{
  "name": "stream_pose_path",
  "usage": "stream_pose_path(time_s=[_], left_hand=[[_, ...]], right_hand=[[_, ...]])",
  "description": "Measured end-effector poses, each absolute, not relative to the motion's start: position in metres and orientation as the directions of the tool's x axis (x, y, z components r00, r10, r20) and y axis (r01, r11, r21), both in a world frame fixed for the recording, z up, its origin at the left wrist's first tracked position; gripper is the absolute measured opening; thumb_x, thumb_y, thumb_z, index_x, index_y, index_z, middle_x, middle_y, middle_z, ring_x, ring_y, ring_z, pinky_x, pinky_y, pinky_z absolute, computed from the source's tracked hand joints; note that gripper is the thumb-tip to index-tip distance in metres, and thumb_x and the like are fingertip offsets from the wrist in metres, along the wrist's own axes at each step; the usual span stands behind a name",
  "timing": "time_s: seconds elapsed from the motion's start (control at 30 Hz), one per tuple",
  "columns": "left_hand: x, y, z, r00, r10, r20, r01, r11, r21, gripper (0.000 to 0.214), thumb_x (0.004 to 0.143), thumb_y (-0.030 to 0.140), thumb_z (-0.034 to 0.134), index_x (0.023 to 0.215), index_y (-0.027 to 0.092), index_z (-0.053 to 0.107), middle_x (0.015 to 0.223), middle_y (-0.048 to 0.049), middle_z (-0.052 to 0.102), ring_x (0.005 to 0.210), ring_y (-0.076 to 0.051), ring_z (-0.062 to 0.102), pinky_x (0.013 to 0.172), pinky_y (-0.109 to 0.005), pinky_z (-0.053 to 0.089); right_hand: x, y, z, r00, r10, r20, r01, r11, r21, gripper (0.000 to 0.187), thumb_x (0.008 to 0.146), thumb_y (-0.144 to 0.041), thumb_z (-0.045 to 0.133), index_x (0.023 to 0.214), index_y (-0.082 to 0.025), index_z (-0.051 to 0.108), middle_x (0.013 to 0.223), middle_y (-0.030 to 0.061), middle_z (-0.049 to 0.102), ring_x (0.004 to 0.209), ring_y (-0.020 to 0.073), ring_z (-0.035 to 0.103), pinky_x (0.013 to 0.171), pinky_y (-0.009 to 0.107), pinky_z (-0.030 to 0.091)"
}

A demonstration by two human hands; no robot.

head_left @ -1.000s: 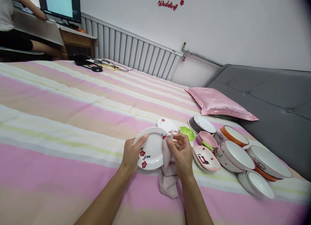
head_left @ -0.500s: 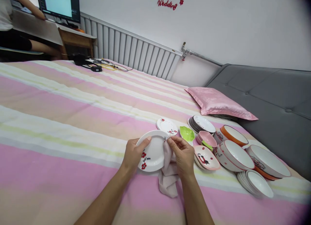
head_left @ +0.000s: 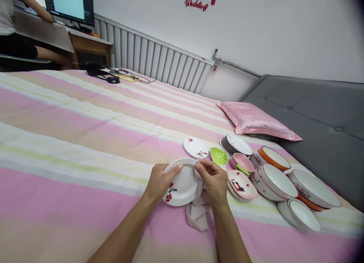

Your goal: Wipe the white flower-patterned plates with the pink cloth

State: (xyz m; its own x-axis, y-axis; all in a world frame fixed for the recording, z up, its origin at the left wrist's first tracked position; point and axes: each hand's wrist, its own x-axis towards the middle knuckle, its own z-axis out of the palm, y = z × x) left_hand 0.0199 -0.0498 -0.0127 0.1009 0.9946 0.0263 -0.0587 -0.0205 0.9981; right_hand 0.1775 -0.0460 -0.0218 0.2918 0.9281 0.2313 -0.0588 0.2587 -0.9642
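My left hand [head_left: 159, 181] grips the left rim of a white plate with red flowers [head_left: 183, 184], tilted slightly above the striped bed cover [head_left: 85, 141]. At the plate's right rim my right hand [head_left: 214, 181] pinches a beige-pink cloth [head_left: 196, 213], which hangs down under the plate onto the cover. Just beyond lie a second white flowered plate [head_left: 195, 147] and a green leaf-shaped dish [head_left: 218, 155].
Right of my hands stand pink bowls [head_left: 242, 162], a dark-rimmed plate stack [head_left: 236, 144], orange and white bowls [head_left: 284, 176] and a white dish stack [head_left: 301, 214]. Behind lie a pink pillow [head_left: 256, 121] and a grey sofa [head_left: 318, 119]. A person sits at a desk with a monitor [head_left: 71, 5], far left.
The plate has turned in my hands and sunk a little toward me. My right hand with the cloth slid along the right rim, and the red flowers moved to the lower left edge.
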Motion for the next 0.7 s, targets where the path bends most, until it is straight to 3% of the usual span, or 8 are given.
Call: stream_pose_path(time_s=[0.23, 0.37, 0.7], left_hand=[[0.0235, -0.0506, -0.0165, 0.002, 0.995, -0.101, -0.339, 0.096, 0.936, 0.033, 0.067, 0.045, 0.062, 0.060, 0.013, 0.056, 0.052, 0.0006, 0.050, 0.050, -0.012, 0.047, 0.047, -0.022, 0.036], [0.0236, -0.0496, -0.0159, -0.073, 0.988, -0.133, -0.403, 0.093, 0.911, 0.033, 0.066, 0.044, 0.064, 0.058, 0.012, 0.057, 0.049, 0.0004, 0.051, 0.048, -0.013, 0.048, 0.046, -0.024, 0.039], [0.0221, -0.0478, -0.0146, -0.213, 0.961, -0.178, -0.560, 0.029, 0.828, 0.028, 0.062, 0.036, 0.068, 0.074, 0.011, 0.066, 0.055, -0.0022, 0.062, 0.055, -0.019, 0.059, 0.051, -0.027, 0.045]], right_hand=[[0.1762, -0.0454, -0.0196, 0.246, 0.951, 0.190, -0.086, 0.217, -0.972, 0.028, 0.061, -0.027, 0.075, 0.086, -0.018, 0.067, 0.084, 0.0035, 0.070, 0.076, 0.0170, 0.064, 0.072, 0.030, 0.051], [0.1741, -0.0460, -0.0189, 0.222, 0.961, 0.164, -0.076, 0.185, -0.980, 0.031, 0.062, -0.030, 0.074, 0.089, -0.016, 0.067, 0.086, 0.0055, 0.070, 0.076, 0.0187, 0.064, 0.072, 0.032, 0.052], [0.1720, -0.0494, -0.0209, 0.052, 0.997, 0.055, -0.071, 0.058, -0.996, 0.031, 0.064, -0.037, 0.071, 0.084, -0.015, 0.063, 0.077, 0.0062, 0.069, 0.067, 0.0188, 0.064, 0.059, 0.029, 0.052]])
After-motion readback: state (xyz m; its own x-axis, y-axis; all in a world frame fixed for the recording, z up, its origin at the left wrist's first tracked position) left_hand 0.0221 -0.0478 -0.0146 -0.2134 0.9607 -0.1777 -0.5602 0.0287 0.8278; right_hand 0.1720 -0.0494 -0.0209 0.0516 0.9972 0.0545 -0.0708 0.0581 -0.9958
